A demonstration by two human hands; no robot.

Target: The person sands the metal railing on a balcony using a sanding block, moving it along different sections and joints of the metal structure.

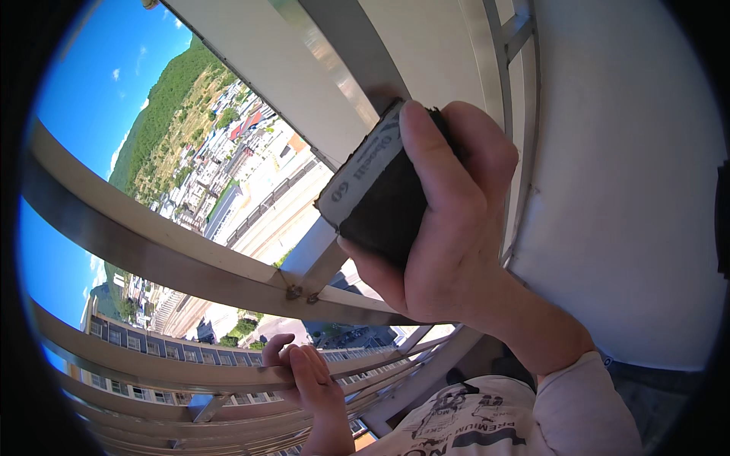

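My right hand [456, 228] is closed around a dark block [388, 211], which looks like an abrasive block or folded sandpaper. A pale strip with printing shows on its side, and its edges look ragged. The block's upper end is close to a wide flat metal bar [365, 45]; whether they touch cannot be told. Lower down, my left hand [308, 376] grips a horizontal metal bar [228, 379] of the railing, its thumb over the near side and fingers curled around it.
Curved-looking metal rails [171, 256] cross the left, with a welded joint [293, 292] where a brace meets one. A pale panel [274, 74] stands above, and a smooth pale wall [616, 171] fills the right. Far below, beyond the railing, lie buildings, tracks and a green hill [165, 85].
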